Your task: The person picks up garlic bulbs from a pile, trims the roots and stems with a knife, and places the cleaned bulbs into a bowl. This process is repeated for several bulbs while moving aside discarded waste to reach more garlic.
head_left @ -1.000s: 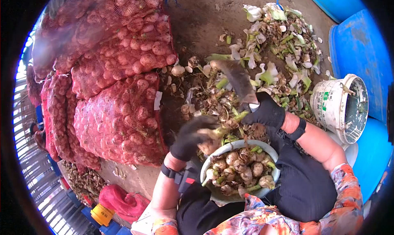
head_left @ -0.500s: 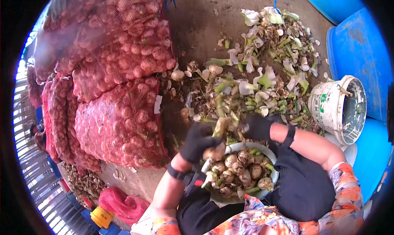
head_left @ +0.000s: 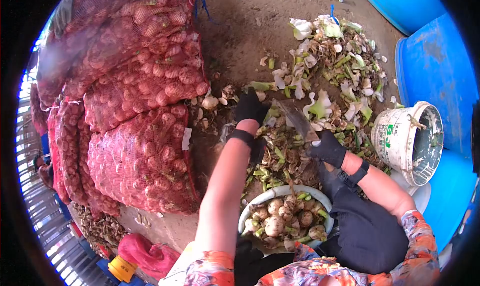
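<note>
My left hand [head_left: 251, 106], in a black glove, is stretched far forward over the pile of green and white trimmings [head_left: 320, 86] on the ground; whether it holds anything cannot be seen. My right hand [head_left: 327, 148], also gloved in black, grips a broad cleaver [head_left: 298, 120] whose blade points forward and left, toward the left hand. A white bowl [head_left: 250, 207] on my lap is full of trimmed brown bulbs [head_left: 280, 218] with short green stems.
Red mesh sacks [head_left: 140, 111] of bulbs are stacked on the left. A dirty white bucket [head_left: 407, 138] stands at the right beside blue barrels [head_left: 435, 61]. A loose bulb [head_left: 210, 102] lies near the sacks. Bare dirt ground [head_left: 240, 31] lies ahead.
My left hand let go of the bulb it held over the bowl and reached forward to the trimmings pile. The right hand lifted the cleaver back up.
</note>
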A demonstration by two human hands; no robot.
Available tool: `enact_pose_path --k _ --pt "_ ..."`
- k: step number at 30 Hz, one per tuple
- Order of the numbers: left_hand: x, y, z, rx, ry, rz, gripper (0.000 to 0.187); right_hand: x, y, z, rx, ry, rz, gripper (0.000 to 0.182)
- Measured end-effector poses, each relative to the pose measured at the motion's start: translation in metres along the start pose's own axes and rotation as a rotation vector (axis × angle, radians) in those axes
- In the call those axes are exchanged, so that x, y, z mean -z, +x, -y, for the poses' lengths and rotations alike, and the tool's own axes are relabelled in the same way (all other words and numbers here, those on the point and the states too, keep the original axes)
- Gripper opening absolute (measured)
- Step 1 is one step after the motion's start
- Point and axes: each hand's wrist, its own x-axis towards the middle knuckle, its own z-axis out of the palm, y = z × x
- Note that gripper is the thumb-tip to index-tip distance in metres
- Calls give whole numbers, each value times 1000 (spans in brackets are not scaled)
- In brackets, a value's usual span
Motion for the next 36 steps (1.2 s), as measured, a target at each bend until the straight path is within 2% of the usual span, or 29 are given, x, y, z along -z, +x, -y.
enact_pose_path --k 2,5,6,7,9,10,11,13,14,15,17,18,20,23,24,28,30,31,32,34,36 --pt "-19 10 5 79 -18 56 57 3 0 5 7 -22 -31 34" --pt "-19 3 18 22 -175 40 54 12 0 13 -16 -61 -47 32" --pt "-7 -3 16 22 -315 68 55 15 0 12 11 -160 -70 31" --pt "-4 -10 17 20 -308 73 55 16 0 12 36 -258 -91 31" --pt "3 -27 19 34 -1003 7 58 12 0 17 107 -305 -122 28" --pt "18 -40 17 22 -1133 58 50 8 -2 22 178 -359 -147 25" --pt "34 -53 13 24 -1131 58 50 5 -4 31 178 -357 -146 25" --pt "59 -75 8 -47 -1196 81 49 0 -8 53 337 -566 -111 17" --pt "66 -83 10 -24 -1118 117 47 -4 -9 58 455 -603 -120 13" --pt "73 -95 10 -86 -1187 122 46 -7 -10 65 459 -600 -118 13" --pt "70 -108 31 -271 -701 -7 48 -13 -12 82 625 -620 -98 14" --pt "73 -117 31 -266 -699 -10 48 -16 -14 92 676 -642 -79 16" --pt "83 -134 19 -41 -1084 94 55 -21 -18 103 724 -643 -54 18" --pt "101 -149 3 -69 -937 164 58 -28 -19 107 786 -677 -14 19" --pt "105 -152 0 -152 -960 179 46 -30 -20 108 773 -691 10 18" --pt "102 -153 7 -121 -895 304 49 -32 -22 107 762 -687 71 17" --pt "101 -156 8 -280 -747 224 46 -33 -22 102 777 -678 62 17" --pt "98 -156 11 -280 -746 224 46 -33 -20 100 794 -670 55 16" --pt "95 -156 13 -439 -751 241 45 -33 -18 98 796 -670 54 16" --pt "98 -158 9 -599 -752 261 45 -32 -15 92 774 -644 56 15" --pt "103 -163 0 -514 -735 217 24 -32 -6 74 792 -627 32 17"
